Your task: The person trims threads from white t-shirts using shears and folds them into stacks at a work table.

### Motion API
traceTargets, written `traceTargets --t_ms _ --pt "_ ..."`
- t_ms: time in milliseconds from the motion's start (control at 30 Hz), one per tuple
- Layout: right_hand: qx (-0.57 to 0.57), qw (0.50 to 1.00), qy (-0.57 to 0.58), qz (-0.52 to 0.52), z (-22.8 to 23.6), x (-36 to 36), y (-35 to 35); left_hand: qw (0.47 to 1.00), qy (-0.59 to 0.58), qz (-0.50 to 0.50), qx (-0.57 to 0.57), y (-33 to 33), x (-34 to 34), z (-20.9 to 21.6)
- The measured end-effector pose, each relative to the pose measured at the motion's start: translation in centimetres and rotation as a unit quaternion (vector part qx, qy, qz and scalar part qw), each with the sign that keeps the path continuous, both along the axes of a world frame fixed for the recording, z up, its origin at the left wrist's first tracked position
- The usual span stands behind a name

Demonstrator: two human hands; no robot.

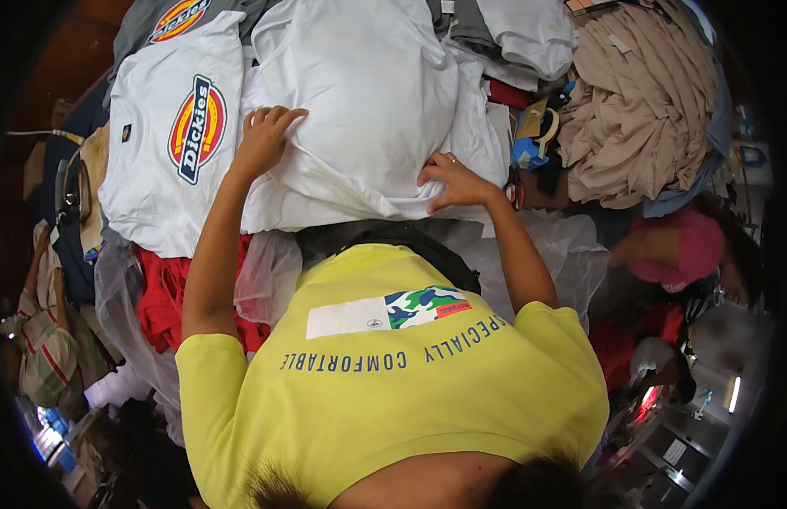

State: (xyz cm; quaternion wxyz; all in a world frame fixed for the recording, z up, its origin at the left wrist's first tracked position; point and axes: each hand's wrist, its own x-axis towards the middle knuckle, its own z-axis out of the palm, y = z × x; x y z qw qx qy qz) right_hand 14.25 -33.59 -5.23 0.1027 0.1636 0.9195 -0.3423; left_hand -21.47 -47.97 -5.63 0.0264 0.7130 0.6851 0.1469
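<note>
A white T-shirt (351,93) lies spread in front of me, its near edge rumpled into folds. My left hand (270,140) rests on the shirt's left side, fingers stretched out over the cloth. At the near right, my right hand (458,181) has the fabric's folded edge between thumb and fingers; a ring shows on one finger. Just left of my left hand is another white T-shirt (143,161) with a big red, yellow and dark blue emblem, lying flat.
A tall heap of beige cloth (639,110) stands at the right. Between it and the shirt lie scissors (514,188) and a tape roll (546,127). Grey garments (147,42) lie at the far left. Red cloth (160,293) in clear plastic hangs near. Other people sit at both sides.
</note>
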Motion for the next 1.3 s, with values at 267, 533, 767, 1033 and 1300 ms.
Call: traceTargets --t_ms 267,533,767,1033,1300 --pt "0.208 0.965 0.16 0.011 -0.5 1.8 -4.3 0.995 0.073 -0.071 -0.017 -1.6 -1.4 1.2" --pt "0.316 0.804 0.358 -0.354 2.7 5.0 -4.4 0.996 0.069 -0.038 0.035 -6.8 -1.0 3.9" --pt "0.301 0.83 0.073 -0.463 3.0 10.0 -2.2 0.969 -0.007 -0.005 -0.245 -10.3 3.8 3.0" --pt "-0.117 0.955 0.255 -0.092 10.9 -6.6 -9.4 0.952 -0.006 -0.086 0.293 -6.1 9.5 7.9" --pt "-0.117 0.911 0.388 -0.075 21.4 -14.0 -6.2 0.828 -0.424 0.042 0.366 1.5 11.8 3.3"
